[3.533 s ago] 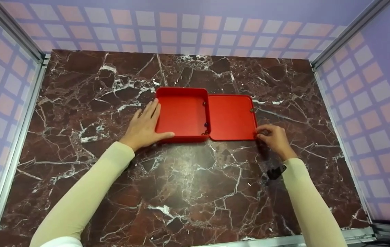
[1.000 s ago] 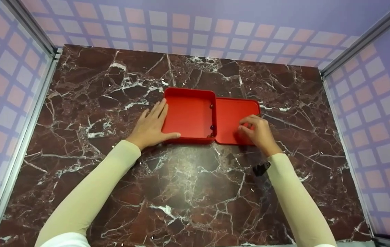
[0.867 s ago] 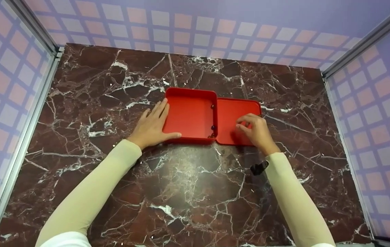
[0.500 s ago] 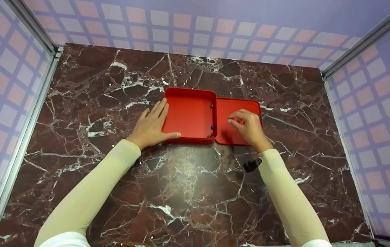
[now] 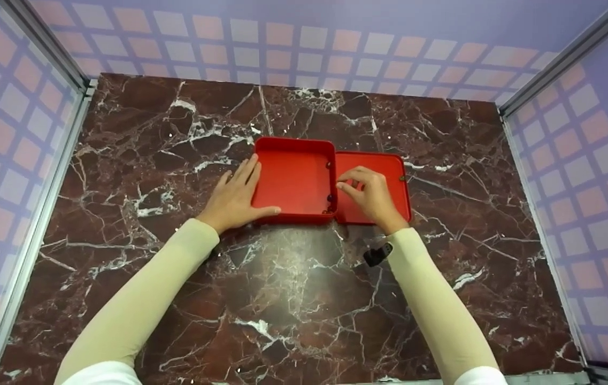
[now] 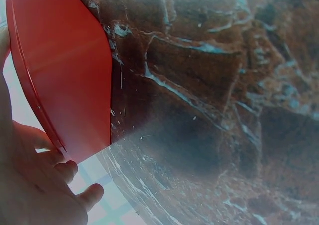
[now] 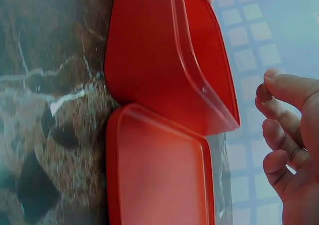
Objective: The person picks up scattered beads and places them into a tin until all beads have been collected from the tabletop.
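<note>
A square red box [image 5: 293,182] stands on the marbled table, with small dark marbles [image 5: 330,198] along its right inner wall. My left hand [image 5: 235,203] rests against the box's left side, fingers straight, thumb over the front rim. A flat red lid [image 5: 346,211] lies upturned against the box's right side; another dark marble [image 5: 402,178] sits at its right edge. Over the lid, close to the box's right wall, is my right hand [image 5: 372,197]. It pinches a brownish marble [image 7: 264,93] between thumb and index finger, seen in the right wrist view.
The dark red, white-veined table [image 5: 293,310] is bounded by checkered panels [image 5: 314,51] on the back, left and right. Metal frame posts [image 5: 68,144] run along the sides. A black wrist camera [image 5: 377,254] hangs below my right wrist.
From the lid's front right corner, my right hand has moved left across the lid to the box wall, carrying the marble. My left hand stays against the box.
</note>
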`<move>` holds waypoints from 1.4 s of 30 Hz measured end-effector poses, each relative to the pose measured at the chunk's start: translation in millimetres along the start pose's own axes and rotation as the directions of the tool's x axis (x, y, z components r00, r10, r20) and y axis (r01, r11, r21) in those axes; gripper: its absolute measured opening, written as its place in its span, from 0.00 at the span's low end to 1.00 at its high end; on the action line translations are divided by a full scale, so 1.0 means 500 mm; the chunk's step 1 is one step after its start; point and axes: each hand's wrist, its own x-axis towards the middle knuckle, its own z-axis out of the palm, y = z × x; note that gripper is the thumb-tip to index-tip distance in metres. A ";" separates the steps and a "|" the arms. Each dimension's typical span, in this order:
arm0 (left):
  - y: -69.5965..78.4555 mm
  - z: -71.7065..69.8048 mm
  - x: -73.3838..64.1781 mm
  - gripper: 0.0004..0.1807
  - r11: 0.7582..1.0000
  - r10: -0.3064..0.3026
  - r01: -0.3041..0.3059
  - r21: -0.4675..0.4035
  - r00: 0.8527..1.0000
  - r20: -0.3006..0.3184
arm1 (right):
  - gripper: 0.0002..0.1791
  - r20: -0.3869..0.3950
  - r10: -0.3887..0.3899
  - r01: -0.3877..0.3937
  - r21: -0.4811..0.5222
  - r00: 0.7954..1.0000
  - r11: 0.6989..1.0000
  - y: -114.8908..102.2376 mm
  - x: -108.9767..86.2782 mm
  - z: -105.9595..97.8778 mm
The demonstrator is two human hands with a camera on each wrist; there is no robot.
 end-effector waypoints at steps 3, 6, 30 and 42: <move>-0.001 0.000 0.000 0.62 1.000 -0.004 0.004 -0.002 1.000 -0.007 | 0.05 0.006 -0.002 0.002 0.007 1.000 1.000 -0.008 0.004 0.008; 0.001 0.001 0.000 0.64 1.000 -0.001 0.001 -0.002 1.000 -0.002 | 0.05 0.006 0.005 -0.005 0.007 1.000 1.000 -0.013 0.005 0.013; 0.005 0.004 -0.004 0.62 1.000 -0.016 0.016 -0.021 1.000 0.021 | 0.05 -0.013 0.023 -0.023 0.020 1.000 1.000 -0.028 0.007 0.031; 0.003 -0.003 -0.001 0.65 1.000 -0.009 0.009 -0.002 1.000 0.020 | 0.05 -0.042 -0.003 0.005 0.052 0.999 0.999 -0.041 0.014 0.041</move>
